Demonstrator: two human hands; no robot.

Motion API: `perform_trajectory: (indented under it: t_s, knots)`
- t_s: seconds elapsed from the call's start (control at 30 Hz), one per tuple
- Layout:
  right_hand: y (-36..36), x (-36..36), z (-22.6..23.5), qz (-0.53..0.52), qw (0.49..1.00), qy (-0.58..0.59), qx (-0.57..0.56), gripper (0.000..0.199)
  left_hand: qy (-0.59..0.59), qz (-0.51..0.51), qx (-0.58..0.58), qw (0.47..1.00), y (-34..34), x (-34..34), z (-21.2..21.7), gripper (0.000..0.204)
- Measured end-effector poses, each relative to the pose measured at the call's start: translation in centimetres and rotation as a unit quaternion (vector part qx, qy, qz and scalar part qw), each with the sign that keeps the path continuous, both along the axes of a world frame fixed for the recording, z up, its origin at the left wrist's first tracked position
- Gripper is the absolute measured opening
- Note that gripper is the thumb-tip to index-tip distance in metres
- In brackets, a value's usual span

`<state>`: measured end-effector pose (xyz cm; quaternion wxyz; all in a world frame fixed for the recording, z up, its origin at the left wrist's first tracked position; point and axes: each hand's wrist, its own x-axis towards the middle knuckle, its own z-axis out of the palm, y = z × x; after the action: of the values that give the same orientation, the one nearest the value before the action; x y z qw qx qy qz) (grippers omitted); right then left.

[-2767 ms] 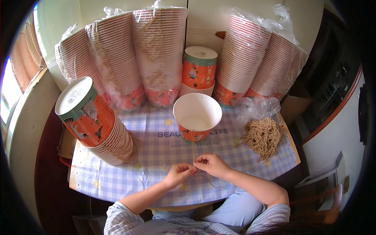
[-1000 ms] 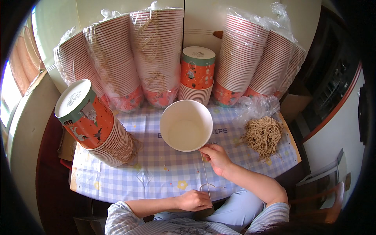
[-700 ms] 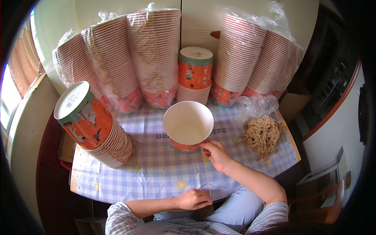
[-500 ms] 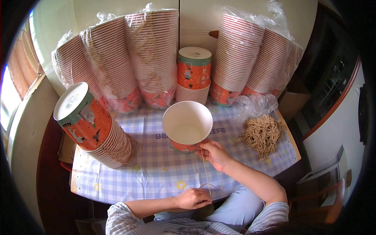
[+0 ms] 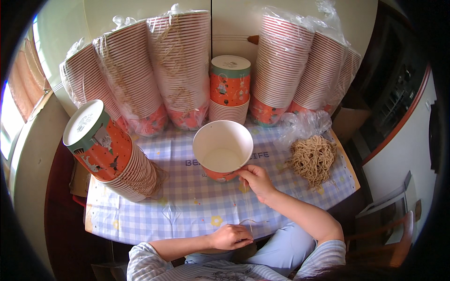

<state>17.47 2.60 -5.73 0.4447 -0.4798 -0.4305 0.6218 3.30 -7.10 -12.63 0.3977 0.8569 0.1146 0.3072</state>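
Note:
A single orange paper bucket (image 5: pixel 218 175) stands with its open white mouth up, tilted slightly toward me, in the middle of the table. At its near right rim, my right hand (image 5: pixel 258 183) pinches the edge between thumb and fingers. A thin string (image 5: pixel 247 203) runs from there down to my left hand (image 5: pixel 231 237), which is closed on its lower part by the table's front edge. A short curved piece of the string lies just above the left knuckles. Where the string meets the bucket is hidden by my right fingers.
A tangled heap of tan string (image 5: pixel 313 161) lies at the right, beside crumpled clear plastic (image 5: pixel 307 125). An upside-down bucket stack (image 5: pixel 105 145) leans at left, strings hanging off it. Several plastic-wrapped stacks (image 5: pixel 180 70) and one shorter bare stack (image 5: pixel 229 86) line the back of the checkered tablecloth (image 5: pixel 178 210).
My right hand has shifted slightly at the rim, fingers closer against the bucket. The string between my hands shows fainter now. My left hand stays put.

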Motion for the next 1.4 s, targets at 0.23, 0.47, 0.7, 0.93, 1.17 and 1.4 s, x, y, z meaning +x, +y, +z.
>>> perform_trajectory:
  t_s: [0.23,0.47,0.7,0.93,1.17,1.4]
  knots:
    - [0.1,0.2,-0.2,-0.004,0.999,-0.03,0.027,0.012,0.004,0.002,0.001,1.0,0.0,0.0,-0.2,0.01]
    - [0.7,1.1,-0.7,-0.057,0.998,-0.007,0.015,0.013,-0.044,-0.057,-0.109,0.991,0.8,-0.7,0.1,0.008]
    - [2.0,4.1,-0.7,-0.142,0.989,-0.019,0.048,0.012,-0.026,-0.099,-0.285,0.953,2.3,-2.4,1.3,0.007]
    - [3.2,6.9,-1.9,-0.191,0.98,-0.017,0.049,0.013,-0.002,-0.043,-0.159,0.986,5.6,-6.0,5.4,0.006]
    - [3.0,7.2,-0.7,-0.208,0.978,-0.006,0.026,0.013,0.024,0.045,0.034,0.998,6.6,-12.2,11.0,0.009]
    - [3.4,8.9,-1.7,-0.19,0.981,0.009,0.036,0.015,0.229,0.294,0.194,0.907,5.8,-14.0,14.2,0.005]
